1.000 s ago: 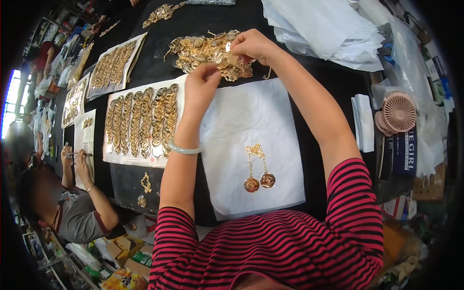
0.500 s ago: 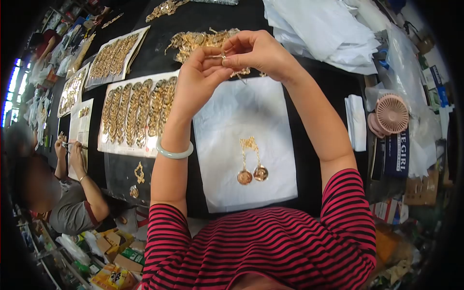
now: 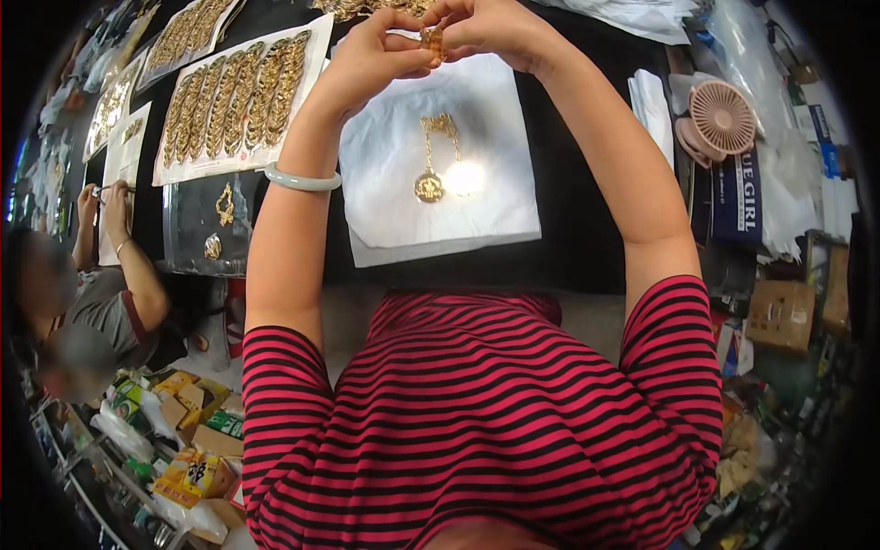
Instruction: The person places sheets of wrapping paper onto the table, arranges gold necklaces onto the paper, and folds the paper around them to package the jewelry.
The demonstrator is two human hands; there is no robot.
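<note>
Near the top of the view, my left hand point(image 3: 378, 57) and my right hand point(image 3: 490, 32) meet with their fingertips pinched. Between them is a small gold-coloured piece point(image 3: 432, 40), too small and covered to tell its kind. Below the hands, a white sheet point(image 3: 394, 220) lies on the black table. On it rests a gold chain point(image 3: 437, 124) with two round pendants; one pendant point(image 3: 428, 187) shows a raised design, and the other point(image 3: 465, 179) is washed out by glare. A pale bangle point(image 3: 302, 178) circles my left wrist.
Rows of gold chains point(image 3: 236, 101) lie on a white card at left. A clear plastic piece point(image 3: 197, 247) carries two gold items. At right stand a pink fan point(image 3: 722, 117) and folded white paper point(image 3: 651, 110). A co-worker's hand point(image 3: 116, 206) is at far left.
The view has tilted downward, so the table and hands sit higher in the frame. More of the gold piece shows between my fingertips, and glare now covers one pendant.
</note>
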